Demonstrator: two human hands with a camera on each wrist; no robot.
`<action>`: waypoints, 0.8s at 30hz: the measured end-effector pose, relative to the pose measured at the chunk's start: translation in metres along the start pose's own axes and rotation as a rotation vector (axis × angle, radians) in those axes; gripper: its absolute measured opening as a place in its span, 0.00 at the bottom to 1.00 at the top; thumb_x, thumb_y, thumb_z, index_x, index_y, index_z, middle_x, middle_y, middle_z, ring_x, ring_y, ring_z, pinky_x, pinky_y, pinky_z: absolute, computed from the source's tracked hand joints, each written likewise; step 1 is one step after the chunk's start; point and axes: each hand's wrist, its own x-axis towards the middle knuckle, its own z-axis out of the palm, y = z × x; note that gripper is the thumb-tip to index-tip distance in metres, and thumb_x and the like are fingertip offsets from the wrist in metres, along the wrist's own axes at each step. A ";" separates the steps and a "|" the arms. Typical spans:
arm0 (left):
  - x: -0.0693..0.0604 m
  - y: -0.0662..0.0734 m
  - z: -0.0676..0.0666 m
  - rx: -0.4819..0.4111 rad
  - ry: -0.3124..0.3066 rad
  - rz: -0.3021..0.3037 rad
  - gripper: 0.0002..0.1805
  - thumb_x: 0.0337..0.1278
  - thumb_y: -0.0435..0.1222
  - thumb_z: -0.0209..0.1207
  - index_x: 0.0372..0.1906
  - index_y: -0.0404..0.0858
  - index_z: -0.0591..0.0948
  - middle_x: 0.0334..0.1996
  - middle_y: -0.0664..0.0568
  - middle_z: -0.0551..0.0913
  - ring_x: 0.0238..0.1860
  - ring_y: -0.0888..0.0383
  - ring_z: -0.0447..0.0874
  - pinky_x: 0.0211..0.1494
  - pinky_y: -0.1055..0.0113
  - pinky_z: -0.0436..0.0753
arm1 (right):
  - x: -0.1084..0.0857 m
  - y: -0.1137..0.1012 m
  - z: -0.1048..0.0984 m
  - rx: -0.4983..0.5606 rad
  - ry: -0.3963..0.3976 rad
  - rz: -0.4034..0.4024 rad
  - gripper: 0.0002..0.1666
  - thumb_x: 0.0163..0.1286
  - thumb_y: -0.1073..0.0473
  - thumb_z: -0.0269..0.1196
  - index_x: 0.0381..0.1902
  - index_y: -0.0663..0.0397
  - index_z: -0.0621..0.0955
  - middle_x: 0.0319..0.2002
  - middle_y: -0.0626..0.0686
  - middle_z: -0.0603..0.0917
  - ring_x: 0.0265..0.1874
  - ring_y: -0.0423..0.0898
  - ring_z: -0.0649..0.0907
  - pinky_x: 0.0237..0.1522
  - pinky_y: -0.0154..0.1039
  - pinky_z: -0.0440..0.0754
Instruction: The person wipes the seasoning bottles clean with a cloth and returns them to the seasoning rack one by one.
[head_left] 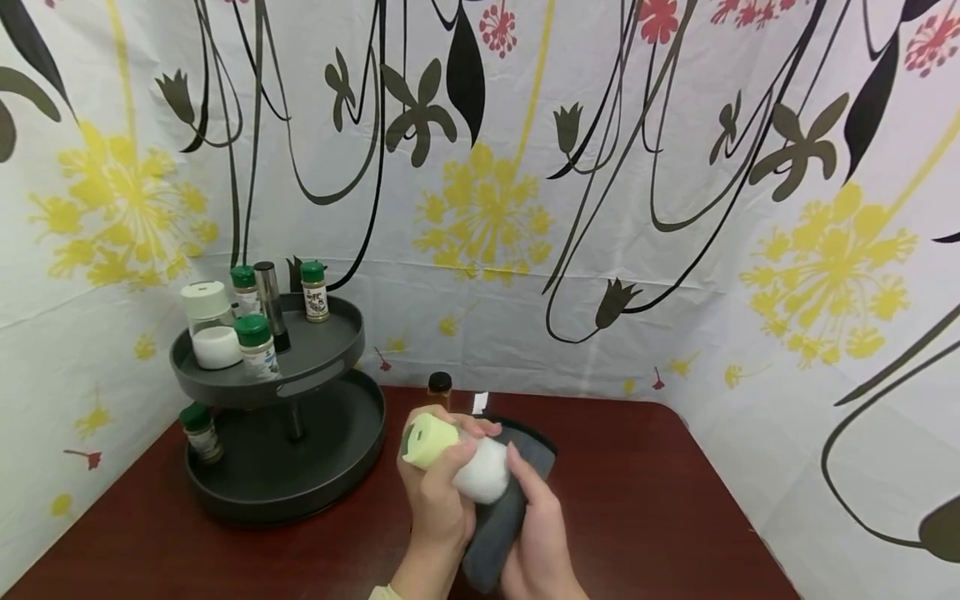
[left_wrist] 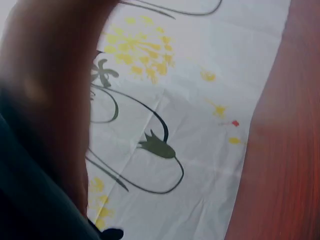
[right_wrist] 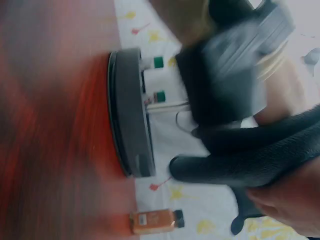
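In the head view, my left hand [head_left: 438,508] grips a bottle with a pale green cap [head_left: 430,440] and a white lower part [head_left: 483,473], tilted with its cap toward the upper left. My right hand [head_left: 542,537] holds a dark grey cloth-like item [head_left: 495,533], its thumb against the bottle's white end. The grey item lies behind and below the bottle, between the hands. In the right wrist view the dark item [right_wrist: 240,155] crosses in front of a blurred hand [right_wrist: 292,200]. A blurred arm fills the left side of the left wrist view, where neither held thing shows.
A two-tier black turntable [head_left: 288,492] at the left bears green-capped jars [head_left: 258,350], a white-filled container [head_left: 213,333] and a metallic cylinder [head_left: 272,307]. A black-capped orange bottle [right_wrist: 152,221] stands behind the hands, near a small white piece [head_left: 480,403]. Patterned fabric [head_left: 480,317] borders the reddish table [head_left: 637,500].
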 end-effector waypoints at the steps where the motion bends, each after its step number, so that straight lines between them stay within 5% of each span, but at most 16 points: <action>1: 0.001 0.000 -0.001 -0.001 0.002 0.009 0.15 0.52 0.21 0.55 0.42 0.41 0.76 0.29 0.51 0.87 0.34 0.50 0.92 0.48 0.50 0.91 | -0.002 -0.002 0.000 0.001 -0.001 0.018 0.32 0.86 0.39 0.51 0.76 0.50 0.65 0.69 0.42 0.77 0.70 0.37 0.76 0.76 0.37 0.73; 7: -0.001 0.001 0.000 0.005 0.042 -0.022 0.14 0.51 0.22 0.56 0.41 0.41 0.76 0.28 0.51 0.86 0.32 0.52 0.89 0.45 0.52 0.90 | -0.003 -0.026 -0.005 0.000 0.027 0.026 0.40 0.86 0.34 0.47 0.82 0.51 0.57 0.69 0.42 0.76 0.67 0.35 0.77 0.75 0.37 0.74; 10: -0.007 0.001 0.004 0.004 0.020 -0.048 0.13 0.52 0.23 0.57 0.41 0.41 0.76 0.29 0.52 0.87 0.32 0.52 0.89 0.47 0.50 0.90 | 0.005 -0.029 -0.007 0.047 0.039 0.013 0.35 0.85 0.34 0.48 0.74 0.51 0.64 0.61 0.42 0.78 0.62 0.36 0.78 0.70 0.34 0.76; 14: -0.011 0.001 0.008 -0.042 0.005 -0.049 0.14 0.52 0.23 0.56 0.42 0.41 0.75 0.29 0.53 0.86 0.33 0.52 0.89 0.47 0.50 0.90 | 0.010 -0.016 -0.010 0.131 0.005 0.104 0.26 0.85 0.35 0.48 0.63 0.46 0.71 0.53 0.41 0.79 0.58 0.36 0.79 0.69 0.34 0.75; 20: -0.005 0.000 0.000 0.004 0.029 0.023 0.16 0.53 0.19 0.56 0.42 0.39 0.76 0.30 0.51 0.87 0.32 0.51 0.91 0.45 0.53 0.89 | -0.007 -0.006 -0.015 -0.002 -0.016 0.187 0.40 0.85 0.31 0.45 0.81 0.47 0.58 0.71 0.43 0.74 0.68 0.36 0.76 0.78 0.42 0.71; 24: -0.005 0.000 -0.004 0.057 0.062 0.003 0.16 0.51 0.18 0.57 0.41 0.39 0.75 0.30 0.51 0.87 0.32 0.51 0.91 0.45 0.54 0.87 | -0.011 -0.020 -0.017 -0.062 0.047 0.116 0.45 0.83 0.28 0.45 0.83 0.48 0.55 0.70 0.43 0.76 0.67 0.37 0.79 0.74 0.43 0.76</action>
